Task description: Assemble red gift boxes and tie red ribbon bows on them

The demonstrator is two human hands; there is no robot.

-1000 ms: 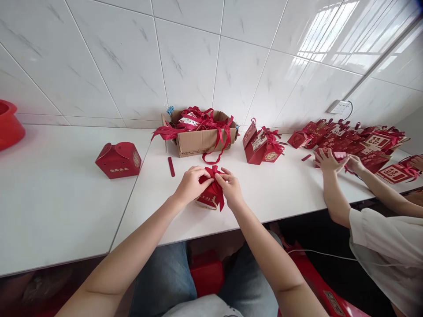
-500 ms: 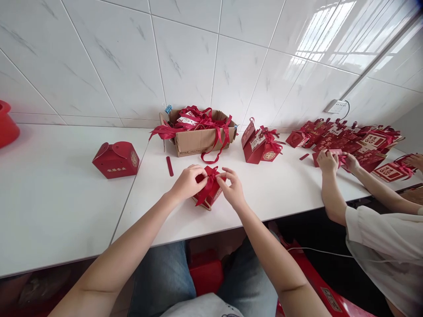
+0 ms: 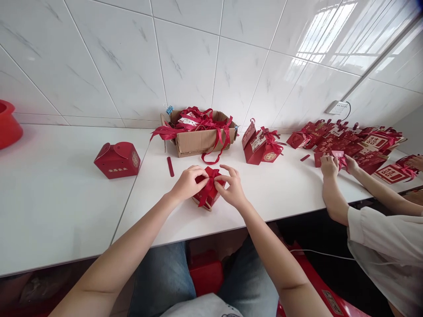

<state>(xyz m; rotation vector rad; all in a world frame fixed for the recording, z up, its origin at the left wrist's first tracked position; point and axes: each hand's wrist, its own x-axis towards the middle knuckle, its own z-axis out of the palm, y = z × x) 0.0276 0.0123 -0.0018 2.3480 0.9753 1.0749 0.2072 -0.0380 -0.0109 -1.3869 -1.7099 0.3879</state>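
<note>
1. Prob. a small hand-assembly workrm., w/ long white table [image 3: 66,211] along marble-look tiled wall [image 3: 185,57]; power outlet [image 3: 337,107] at R.
2. Ctr.: cardboard box [image 3: 194,144] w/ loose red ribbons [image 3: 200,118], i.e. bulk supplies.
3. R side: pile of similar red boxes [image 3: 342,141], some w/ ribbon, i.e. batch qty.
4. Ribboned red box [image 3: 215,196] nr. front edge, i.e. manual work.
5. Another person [image 3: 376,229], white top, busy w/ a box at same table, i.e. shared workspace.

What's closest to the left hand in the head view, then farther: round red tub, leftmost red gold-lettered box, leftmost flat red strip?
1. Flat red strip: just beyond the left hand.
2. Red gold-lettered box: farther left.
3. Round red tub: far left edge.
</note>
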